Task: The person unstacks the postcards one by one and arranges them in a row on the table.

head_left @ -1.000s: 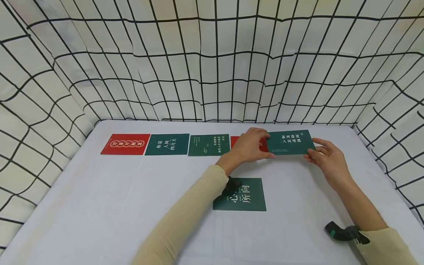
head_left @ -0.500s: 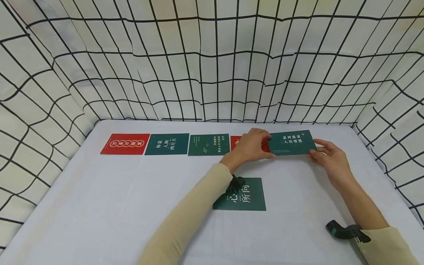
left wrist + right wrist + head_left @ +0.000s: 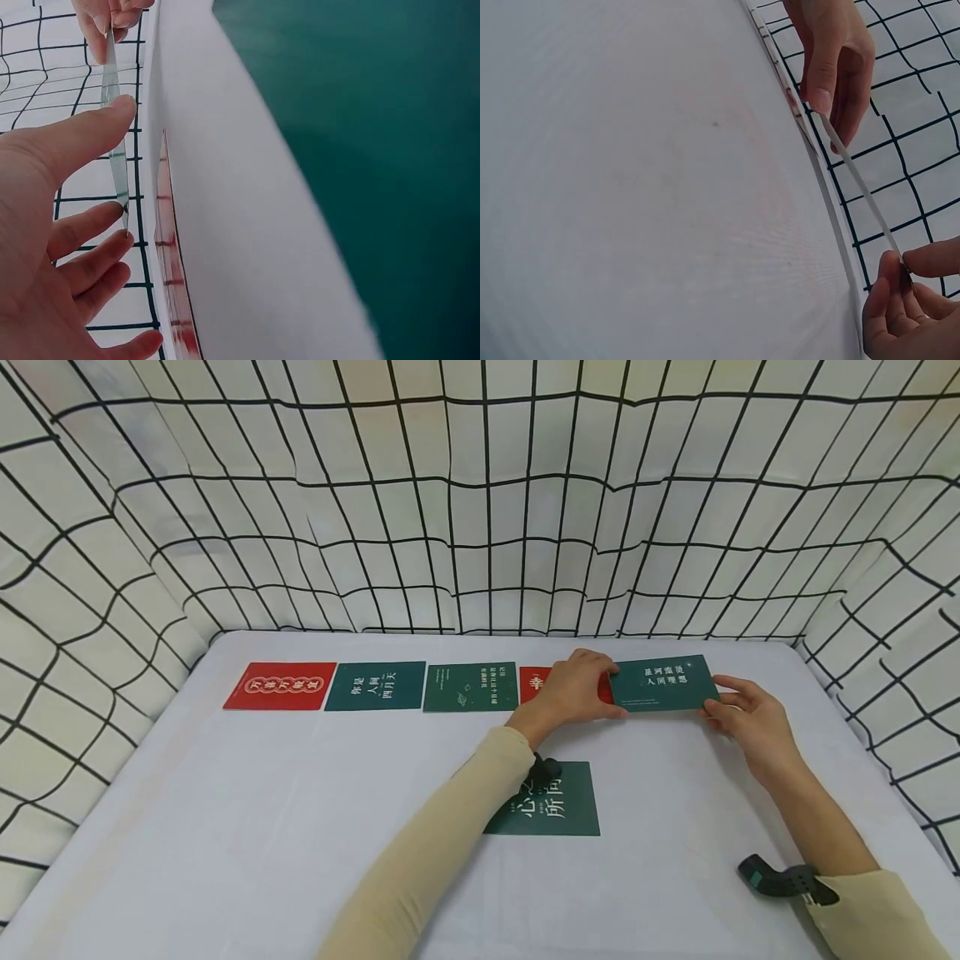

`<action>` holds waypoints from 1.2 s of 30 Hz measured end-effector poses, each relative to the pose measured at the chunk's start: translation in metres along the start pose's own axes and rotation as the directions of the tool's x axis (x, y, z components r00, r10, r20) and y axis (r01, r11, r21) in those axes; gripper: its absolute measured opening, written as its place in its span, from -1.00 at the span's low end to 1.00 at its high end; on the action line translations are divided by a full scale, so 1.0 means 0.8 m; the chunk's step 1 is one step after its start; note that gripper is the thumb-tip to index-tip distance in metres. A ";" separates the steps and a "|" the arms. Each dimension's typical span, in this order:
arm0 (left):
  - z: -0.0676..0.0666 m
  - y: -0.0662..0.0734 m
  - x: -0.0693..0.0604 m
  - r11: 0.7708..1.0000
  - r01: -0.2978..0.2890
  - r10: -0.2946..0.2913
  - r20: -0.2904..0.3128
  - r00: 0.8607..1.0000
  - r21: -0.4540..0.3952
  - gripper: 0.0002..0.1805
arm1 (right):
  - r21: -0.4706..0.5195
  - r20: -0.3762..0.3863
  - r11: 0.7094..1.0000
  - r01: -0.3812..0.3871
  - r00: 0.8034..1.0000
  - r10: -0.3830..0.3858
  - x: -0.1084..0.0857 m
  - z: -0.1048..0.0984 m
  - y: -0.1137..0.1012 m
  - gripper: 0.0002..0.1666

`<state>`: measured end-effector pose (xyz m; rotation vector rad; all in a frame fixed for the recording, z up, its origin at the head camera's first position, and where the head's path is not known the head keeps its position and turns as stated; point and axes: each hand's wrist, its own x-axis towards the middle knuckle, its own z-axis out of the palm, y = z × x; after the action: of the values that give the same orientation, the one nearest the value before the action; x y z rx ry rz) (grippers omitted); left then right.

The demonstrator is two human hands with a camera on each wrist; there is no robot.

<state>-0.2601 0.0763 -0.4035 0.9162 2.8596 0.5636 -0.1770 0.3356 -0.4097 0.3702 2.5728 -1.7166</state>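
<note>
A dark green card (image 3: 663,689) with white Chinese characters is held just above the table at the right end of a row of cards. My left hand (image 3: 573,689) grips its left end, thumb on the near edge and fingertips on the far edge. The right hand (image 3: 753,731) pinches the right end between thumb and fingers. Edge-on, the same card (image 3: 862,184) looks thin in the right wrist view. Under my left hand lies a red card (image 3: 533,682), partly hidden. Another green card (image 3: 573,814) lies nearer me, partly covered by the left sleeve and wrist camera.
Leftward in the row lie a green card (image 3: 471,689), a teal card (image 3: 375,687) and a red card (image 3: 281,687), flat on the white-covered table (image 3: 225,827). Black netting (image 3: 487,510) over pale sheeting stands around the back and sides.
Both hands and the held green card have shifted slightly to the right. More of the red card shows beside my left hand. The other cards stay in place.
</note>
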 end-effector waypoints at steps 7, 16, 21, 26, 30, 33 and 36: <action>0.003 0.004 0.005 1.000 0.023 -0.023 0.010 1.000 0.011 -0.21 | -0.023 0.000 1.000 -0.019 1.000 0.019 0.003 -0.002 0.003 -0.19; 0.010 0.005 0.010 0.999 0.036 -0.037 0.027 0.999 0.020 -0.19 | -0.036 -0.005 0.999 -0.019 1.000 0.019 0.004 -0.001 0.004 -0.18; 0.010 0.007 0.010 0.999 0.050 -0.051 0.044 0.998 0.021 -0.18 | -0.045 0.005 0.999 -0.017 1.000 0.017 0.002 0.000 0.003 -0.19; 0.009 0.007 0.009 0.998 0.065 -0.066 0.052 0.996 0.023 -0.17 | -0.070 0.030 0.997 -0.021 0.999 0.023 0.001 0.000 0.002 -0.18; 0.008 0.007 0.008 0.998 0.065 -0.066 0.056 0.996 0.021 -0.16 | -0.097 0.037 0.995 -0.019 0.999 0.023 0.000 -0.001 0.003 -0.17; 0.008 0.007 0.007 0.998 0.062 -0.063 0.059 0.996 0.021 -0.15 | -0.118 0.036 0.993 -0.015 0.999 0.019 -0.001 -0.002 0.004 -0.14; 0.008 0.007 0.007 0.998 0.061 -0.062 0.066 0.996 0.017 -0.15 | -0.145 0.033 0.989 -0.010 0.999 0.015 -0.002 -0.003 0.004 -0.11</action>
<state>-0.2605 0.0855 -0.4076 0.8298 2.8258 0.4965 -0.1743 0.3389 -0.4116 0.3476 2.6440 -1.5064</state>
